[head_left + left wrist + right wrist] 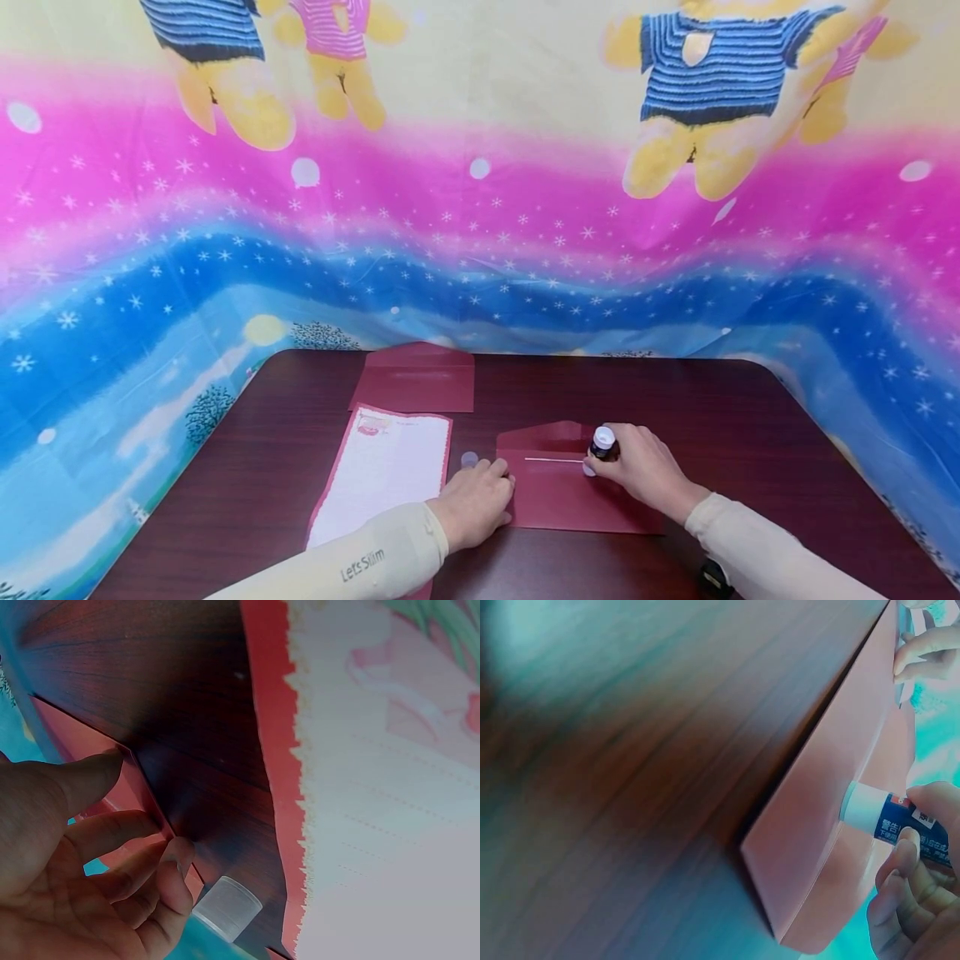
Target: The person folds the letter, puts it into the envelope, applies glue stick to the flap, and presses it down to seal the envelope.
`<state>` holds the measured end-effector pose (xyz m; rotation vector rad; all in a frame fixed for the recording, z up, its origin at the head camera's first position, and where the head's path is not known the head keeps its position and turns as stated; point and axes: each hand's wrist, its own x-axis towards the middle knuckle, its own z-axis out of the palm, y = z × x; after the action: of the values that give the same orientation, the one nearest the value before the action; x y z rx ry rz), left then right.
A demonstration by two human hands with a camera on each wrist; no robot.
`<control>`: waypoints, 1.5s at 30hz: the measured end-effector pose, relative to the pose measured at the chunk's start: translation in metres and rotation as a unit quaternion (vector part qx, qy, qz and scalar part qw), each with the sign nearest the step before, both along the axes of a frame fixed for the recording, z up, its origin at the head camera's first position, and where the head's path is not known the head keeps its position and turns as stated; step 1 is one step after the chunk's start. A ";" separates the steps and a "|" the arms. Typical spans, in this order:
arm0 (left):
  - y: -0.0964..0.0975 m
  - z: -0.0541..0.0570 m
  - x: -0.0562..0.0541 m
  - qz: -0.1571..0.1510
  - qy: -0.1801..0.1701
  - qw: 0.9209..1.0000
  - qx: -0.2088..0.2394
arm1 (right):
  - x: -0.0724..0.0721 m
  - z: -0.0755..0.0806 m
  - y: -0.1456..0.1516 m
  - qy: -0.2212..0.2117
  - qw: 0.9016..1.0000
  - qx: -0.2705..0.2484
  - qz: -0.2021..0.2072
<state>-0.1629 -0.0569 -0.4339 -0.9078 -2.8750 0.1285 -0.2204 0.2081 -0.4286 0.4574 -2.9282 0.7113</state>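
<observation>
My right hand (648,462) grips a glue stick (602,442) with a white end and a dark blue label (922,836). Its lower end touches a dark red envelope (570,504), just under the fold of the raised flap (551,435). A thin whitish line runs across the envelope to the left of the stick. At the envelope's left edge rests my left hand (474,500), its fingertips touching that edge. Beside this hand, a translucent cap (229,907) stands on the table.
To the left lies a white letter sheet (390,475) with a red border and a small printed picture; the left forearm covers its lower part. Behind it, a second red envelope (416,387) lies with its flap up. A patterned curtain (480,242) hangs behind the dark wooden table (645,392).
</observation>
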 end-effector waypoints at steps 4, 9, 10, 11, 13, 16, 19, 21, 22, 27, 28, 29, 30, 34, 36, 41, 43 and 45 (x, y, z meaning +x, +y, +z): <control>0.000 -0.001 0.000 0.001 -0.001 1.000 -0.002 | 0.001 0.001 0.007 -0.012 1.000 0.001 -0.003; 0.000 0.000 0.000 0.003 -0.006 1.000 -0.004 | 0.002 0.003 0.014 -0.016 1.000 0.007 -0.007; 0.000 0.000 0.000 0.004 -0.008 1.000 -0.004 | 0.002 0.003 0.016 -0.016 1.000 0.008 -0.007; 0.000 0.000 0.000 0.005 -0.010 1.000 -0.005 | 0.002 0.004 0.017 -0.014 1.000 0.009 -0.007; 0.000 0.001 0.000 0.006 -0.010 1.000 -0.005 | 0.002 0.004 0.020 -0.010 1.000 0.012 -0.007; 0.000 0.001 0.000 0.005 -0.007 1.000 -0.005 | 0.003 0.003 0.024 -0.008 1.000 0.015 -0.010; 0.001 0.001 -0.001 0.003 -0.003 1.000 -0.004 | 0.003 0.003 0.029 -0.006 1.000 0.019 -0.016; 0.000 0.001 -0.001 0.003 -0.004 1.000 -0.002 | 0.003 0.003 0.032 -0.004 1.000 0.022 -0.017; 0.000 0.001 -0.001 0.003 -0.005 1.000 -0.001 | 0.003 0.002 0.033 -0.003 1.000 0.023 -0.017; -0.001 0.001 0.000 0.006 -0.012 1.000 0.003 | 0.003 0.002 0.035 0.000 0.999 0.026 -0.020; -0.001 0.000 0.000 0.006 -0.012 1.000 0.004 | 0.003 0.002 0.035 -0.001 0.999 0.026 -0.020; -0.001 0.000 0.000 0.005 -0.011 1.000 0.003 | 0.003 0.002 0.035 -0.001 0.999 0.026 -0.021; -0.001 0.000 0.000 0.004 -0.010 1.000 0.003 | 0.003 0.002 0.035 -0.001 0.999 0.026 -0.021; 0.000 0.000 0.000 -0.003 0.006 1.000 -0.010 | 0.003 0.005 0.035 -0.005 1.000 0.025 -0.019; 0.000 0.000 0.000 -0.008 0.016 1.000 -0.019 | 0.003 0.006 0.036 -0.011 1.000 0.021 -0.018; -0.001 -0.001 0.000 -0.014 0.029 0.999 -0.026 | 0.002 0.009 0.036 -0.019 1.000 -0.012 -0.018; -0.002 0.000 0.000 -0.013 0.032 0.999 -0.025 | 0.002 0.011 0.035 -0.015 0.999 -0.032 -0.016; -0.003 0.000 -0.001 -0.013 0.036 0.999 -0.026 | 0.001 0.013 0.034 -0.010 0.999 -0.048 -0.015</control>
<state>-0.1639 -0.0597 -0.4342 -0.9295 -2.8042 0.2312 -0.2190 0.2420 -0.4153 0.3972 -2.8971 0.8522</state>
